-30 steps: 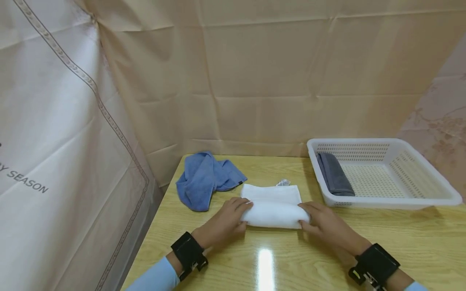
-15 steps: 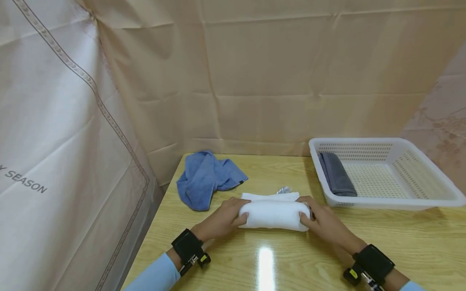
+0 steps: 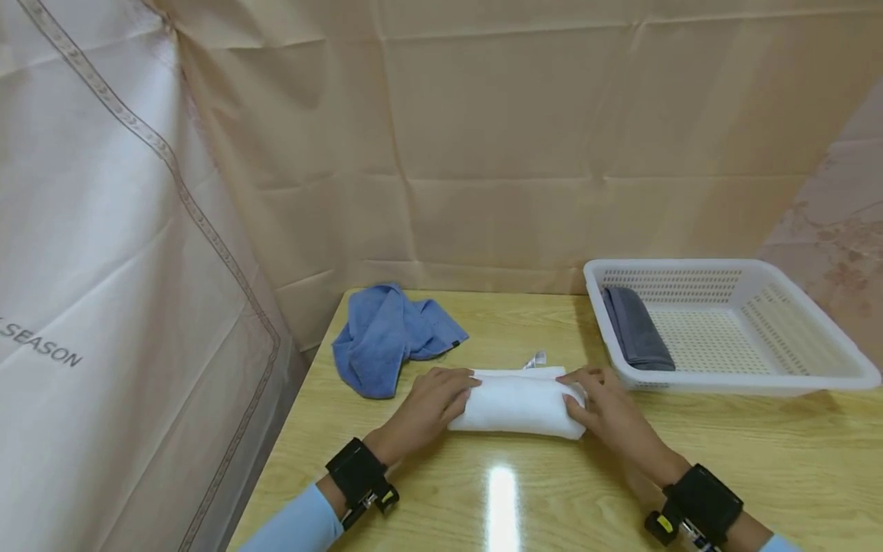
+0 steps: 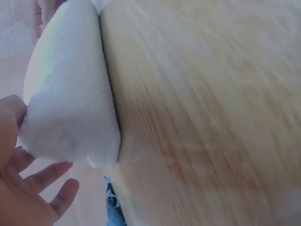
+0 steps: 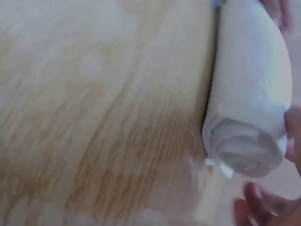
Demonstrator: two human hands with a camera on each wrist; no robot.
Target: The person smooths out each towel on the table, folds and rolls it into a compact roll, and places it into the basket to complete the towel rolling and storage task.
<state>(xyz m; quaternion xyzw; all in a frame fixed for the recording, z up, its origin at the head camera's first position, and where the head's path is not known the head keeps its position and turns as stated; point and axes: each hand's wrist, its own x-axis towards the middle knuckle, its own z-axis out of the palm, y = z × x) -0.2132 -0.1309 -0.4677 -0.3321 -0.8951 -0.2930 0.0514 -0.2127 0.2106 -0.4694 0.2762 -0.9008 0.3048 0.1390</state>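
A white towel (image 3: 517,405), rolled up from its near side, lies on the table with a flat strip of it showing beyond the roll. My left hand (image 3: 429,405) holds the roll's left end. At the opposite end, my right hand (image 3: 610,410) grips it with the thumb on the near face and fingers over the top. The spiral layers of the white towel (image 5: 249,146) show in the right wrist view. In the left wrist view, some fingers (image 4: 44,178) of the left hand spread past the towel's end. A small clear tag (image 3: 536,359) pokes out behind the towel.
A crumpled blue towel (image 3: 395,337) lies at the table's back left. To the right stands a white perforated basket (image 3: 745,381) with a folded dark grey towel (image 3: 638,330) along its left side. Cloth curtains (image 3: 483,153) hang behind and to the left of the table (image 3: 428,498).
The white towel has been rolled away from me, so its flat strip is shorter than a second ago. In the last half second the fingers shifted slightly on the roll.
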